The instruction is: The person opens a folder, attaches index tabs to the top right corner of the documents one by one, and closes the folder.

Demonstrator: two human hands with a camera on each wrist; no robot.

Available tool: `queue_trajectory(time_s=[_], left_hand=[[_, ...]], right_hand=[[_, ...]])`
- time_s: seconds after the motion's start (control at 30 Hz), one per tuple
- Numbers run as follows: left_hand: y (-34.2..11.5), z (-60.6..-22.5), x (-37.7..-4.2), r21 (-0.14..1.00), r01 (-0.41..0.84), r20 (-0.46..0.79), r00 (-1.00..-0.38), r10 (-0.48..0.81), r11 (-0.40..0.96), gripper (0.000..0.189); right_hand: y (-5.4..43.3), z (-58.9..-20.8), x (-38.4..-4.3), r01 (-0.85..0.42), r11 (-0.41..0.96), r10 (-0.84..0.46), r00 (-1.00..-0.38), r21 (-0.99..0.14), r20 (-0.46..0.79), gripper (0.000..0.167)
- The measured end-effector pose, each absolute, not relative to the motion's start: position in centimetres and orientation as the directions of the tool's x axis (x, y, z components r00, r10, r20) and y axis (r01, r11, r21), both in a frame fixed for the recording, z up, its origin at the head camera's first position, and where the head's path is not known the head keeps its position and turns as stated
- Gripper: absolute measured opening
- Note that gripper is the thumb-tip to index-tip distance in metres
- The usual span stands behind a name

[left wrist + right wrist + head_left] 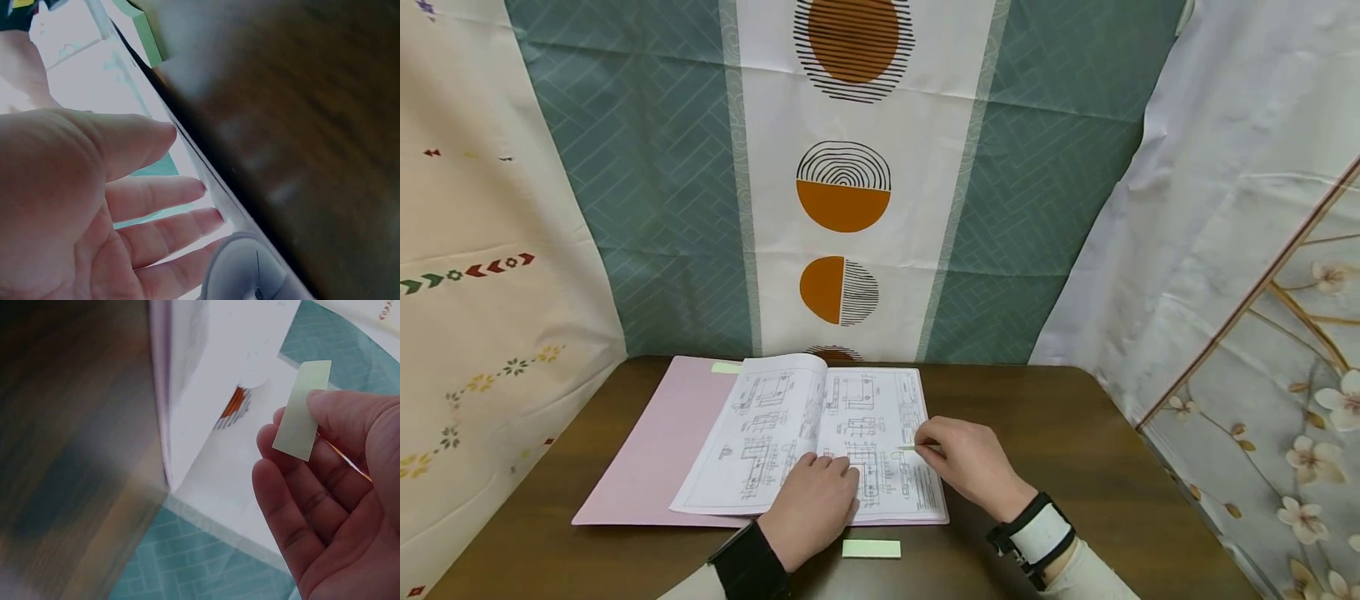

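An open booklet of technical drawings (880, 417) lies on the table, its pink cover (647, 458) spread out to the left. My left hand (816, 500) rests with extended fingers on the lower middle of the pages, near the fold. Over the right page's outer edge, my right hand (966, 458) pinches a pale green sticky note (303, 412) between thumb and fingers. That strip appears nearly edge-on in the head view, above the page. In front of the booklet lies a pad of green sticky notes (871, 548).
A green sticky tab (726, 367) is at the top of the pink cover. The brown wooden table (1015, 400) ends at a patterned curtain (685, 208) behind. More fabric hangs at the left and right sides.
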State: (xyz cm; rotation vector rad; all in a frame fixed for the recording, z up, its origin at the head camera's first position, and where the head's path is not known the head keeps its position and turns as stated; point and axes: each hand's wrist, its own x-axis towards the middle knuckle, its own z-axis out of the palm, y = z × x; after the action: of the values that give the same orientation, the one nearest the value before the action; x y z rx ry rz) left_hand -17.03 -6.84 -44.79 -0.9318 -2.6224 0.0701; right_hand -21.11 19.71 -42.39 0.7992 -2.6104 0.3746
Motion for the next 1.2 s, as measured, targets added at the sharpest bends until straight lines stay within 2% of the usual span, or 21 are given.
queue_trajectory(time_s=[0.4, 0.57, 0.87, 1.2], left_hand=[[-7.0, -44.5, -17.1, -0.132, 0.594, 0.244, -0.757, 0.607, 0.794, 0.013], [-6.9, -44.6, -17.1, -0.121, 0.601, 0.247, -0.753, 0.61, 0.79, 0.012], [-6.6, -44.5, -17.2, -0.119, 0.59, 0.216, -0.77, 0.601, 0.799, 0.014], [-6.6, -44.8, -17.3, -0.132, 0.588, 0.212, -0.77, 0.602, 0.798, 0.016]], right_hand=[[21.9, -43.4, -25.6, -0.538, 0.839, -0.468, -0.787, -0.077, 0.403, 0.015], [22.4, -43.4, -27.8, -0.506, 0.86, -0.444, -0.806, -0.069, 0.391, 0.014], [21.9, -44.0, -31.1, -0.525, 0.851, -0.478, -0.78, -0.007, 0.403, 0.016], [21.1, -44.5, -34.1, -0.458, 0.888, -0.429, -0.797, 0.038, 0.426, 0.012]])
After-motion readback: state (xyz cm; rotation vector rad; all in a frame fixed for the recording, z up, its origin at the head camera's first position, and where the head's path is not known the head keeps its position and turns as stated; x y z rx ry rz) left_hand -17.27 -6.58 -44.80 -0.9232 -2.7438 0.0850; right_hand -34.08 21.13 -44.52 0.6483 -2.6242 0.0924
